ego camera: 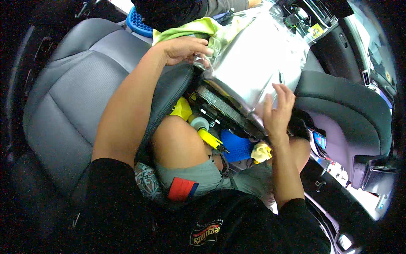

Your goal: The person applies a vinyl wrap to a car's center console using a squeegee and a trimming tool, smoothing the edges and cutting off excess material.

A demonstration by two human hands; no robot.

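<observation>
My left hand has its fingers and thumb curled on a crumpled edge of clear plastic film, at the left side of a glossy silver panel. The film lies wrinkled over the panel's edges. My right hand is over the panel's near right corner, fingers apart, with nothing seen held in it. A thin dark object or reflection shows just beyond its fingertips. A yellow-green cloth is bunched beyond my left hand. Below the panel sits a black slatted unit.
Grey car seats stand at left and right. A bottle with a yellow trigger sprayer, a blue textured item and a pale yellow cloth are between my knees. A red squeegee card lies on my thigh. Another person's arm reaches in ahead.
</observation>
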